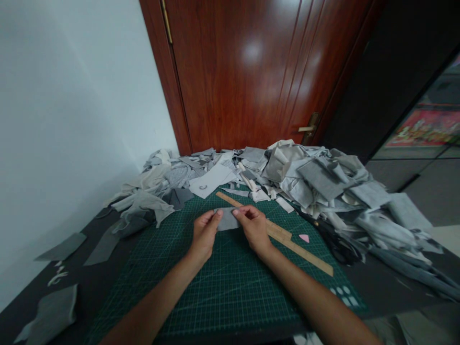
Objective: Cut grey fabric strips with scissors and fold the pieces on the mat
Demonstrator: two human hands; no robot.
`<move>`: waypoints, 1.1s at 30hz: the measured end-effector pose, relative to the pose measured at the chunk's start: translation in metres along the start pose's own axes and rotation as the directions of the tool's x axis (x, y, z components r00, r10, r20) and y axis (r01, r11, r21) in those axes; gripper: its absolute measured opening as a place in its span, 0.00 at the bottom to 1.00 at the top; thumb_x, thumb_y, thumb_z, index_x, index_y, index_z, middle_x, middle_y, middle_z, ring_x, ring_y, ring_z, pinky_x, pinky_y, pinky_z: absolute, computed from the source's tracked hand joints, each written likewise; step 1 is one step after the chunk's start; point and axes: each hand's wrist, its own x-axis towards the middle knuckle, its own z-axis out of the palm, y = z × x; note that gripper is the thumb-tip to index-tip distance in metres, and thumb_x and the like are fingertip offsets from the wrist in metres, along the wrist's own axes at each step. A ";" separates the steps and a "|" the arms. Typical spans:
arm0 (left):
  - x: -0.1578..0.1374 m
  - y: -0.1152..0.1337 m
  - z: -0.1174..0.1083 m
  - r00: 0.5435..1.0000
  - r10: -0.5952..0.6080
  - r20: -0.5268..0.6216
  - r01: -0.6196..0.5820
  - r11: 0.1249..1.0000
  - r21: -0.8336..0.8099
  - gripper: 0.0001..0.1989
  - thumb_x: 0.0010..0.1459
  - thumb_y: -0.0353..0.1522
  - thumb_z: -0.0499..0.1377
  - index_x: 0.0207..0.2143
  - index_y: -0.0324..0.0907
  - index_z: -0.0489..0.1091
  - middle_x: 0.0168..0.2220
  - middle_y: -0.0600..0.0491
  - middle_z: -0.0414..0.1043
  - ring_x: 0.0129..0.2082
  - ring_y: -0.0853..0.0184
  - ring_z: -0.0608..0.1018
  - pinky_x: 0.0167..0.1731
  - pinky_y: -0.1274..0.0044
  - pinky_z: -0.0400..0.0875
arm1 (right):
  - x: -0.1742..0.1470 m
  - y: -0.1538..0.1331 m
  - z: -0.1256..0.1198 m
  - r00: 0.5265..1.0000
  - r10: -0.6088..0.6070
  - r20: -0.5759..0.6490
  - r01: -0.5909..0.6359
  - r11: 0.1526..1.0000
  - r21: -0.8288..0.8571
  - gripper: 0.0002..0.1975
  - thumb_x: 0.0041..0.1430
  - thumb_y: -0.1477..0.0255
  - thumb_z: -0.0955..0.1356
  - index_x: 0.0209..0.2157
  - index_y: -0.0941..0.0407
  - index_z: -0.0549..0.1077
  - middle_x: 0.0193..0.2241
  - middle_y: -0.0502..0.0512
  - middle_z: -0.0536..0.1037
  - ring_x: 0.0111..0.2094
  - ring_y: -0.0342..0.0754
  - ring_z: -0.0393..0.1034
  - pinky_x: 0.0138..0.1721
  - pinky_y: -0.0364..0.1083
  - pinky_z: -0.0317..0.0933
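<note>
A small grey piece of fabric [227, 220] is stretched between my two hands, above the green cutting mat [223, 287]. My left hand [206, 230] pinches its left end between thumb and fingers. At the other end, my right hand [254, 225] grips the upper right corner the same way. Two wooden rulers lie on the mat by my right hand: a shorter ruler [280, 230] and a longer ruler [312, 258] partly beneath it. Close by rests a pink piece of tailor's chalk [304, 238].
Heaped fabric scraps [294, 172] line the back and right of the table. Black scissors [336, 242] lie at the mat's right edge. A white paper sheet [212, 179] sits at the back. Loose grey fabric pieces [53, 311] are on the left. A wooden door [244, 72] stands behind.
</note>
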 end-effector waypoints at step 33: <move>-0.009 -0.002 0.004 0.995 -0.101 -0.002 0.101 0.991 -0.091 0.21 0.43 0.47 0.74 0.24 0.40 0.74 0.23 0.55 0.72 0.25 0.70 0.71 0.26 0.79 0.66 | -0.002 -0.004 -0.003 0.974 0.069 0.218 -0.068 0.998 -0.010 0.14 0.51 0.57 0.78 0.27 0.52 0.80 0.24 0.49 0.80 0.25 0.48 0.71 0.30 0.47 0.65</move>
